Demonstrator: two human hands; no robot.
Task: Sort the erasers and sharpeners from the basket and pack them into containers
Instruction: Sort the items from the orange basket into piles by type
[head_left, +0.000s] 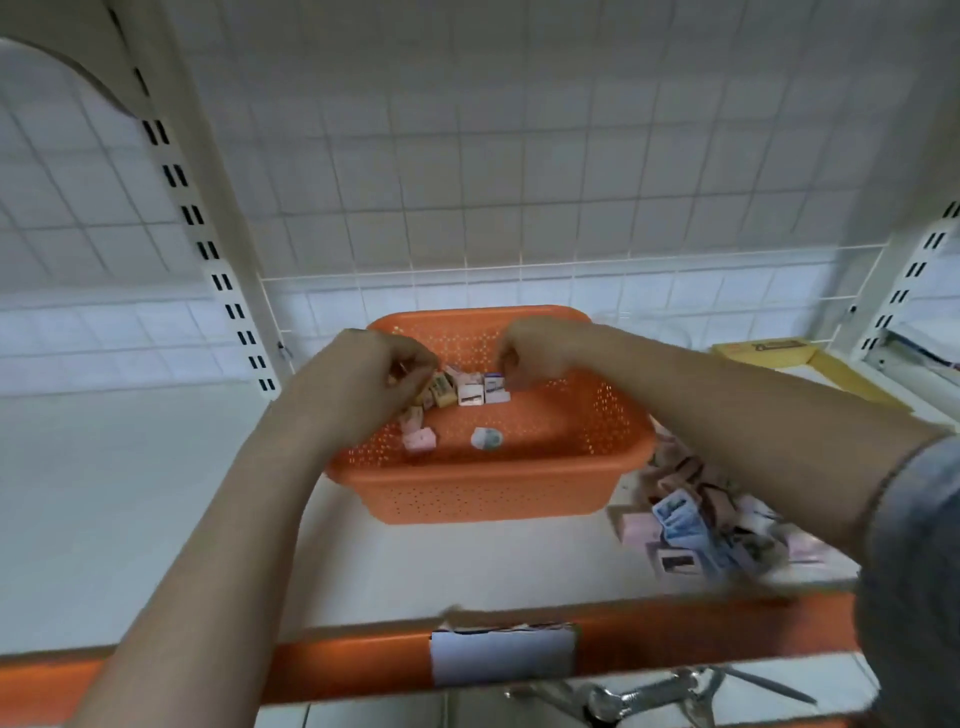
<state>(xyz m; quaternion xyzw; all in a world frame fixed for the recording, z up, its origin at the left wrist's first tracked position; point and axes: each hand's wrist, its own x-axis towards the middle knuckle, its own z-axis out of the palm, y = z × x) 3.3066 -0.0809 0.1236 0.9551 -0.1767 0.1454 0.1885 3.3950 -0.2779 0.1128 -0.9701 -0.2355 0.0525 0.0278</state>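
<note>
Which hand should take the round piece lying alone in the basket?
Probably the left hand. It sits over the basket's left side, closer to the round piece; the right hand is farther back, over the white boxes. Both hands look curled, maybe already holding something.

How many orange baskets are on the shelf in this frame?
1. The orange basket sits mid-shelf, both hands reaching into it; the left hand and right hand hide part of its contents.
</note>
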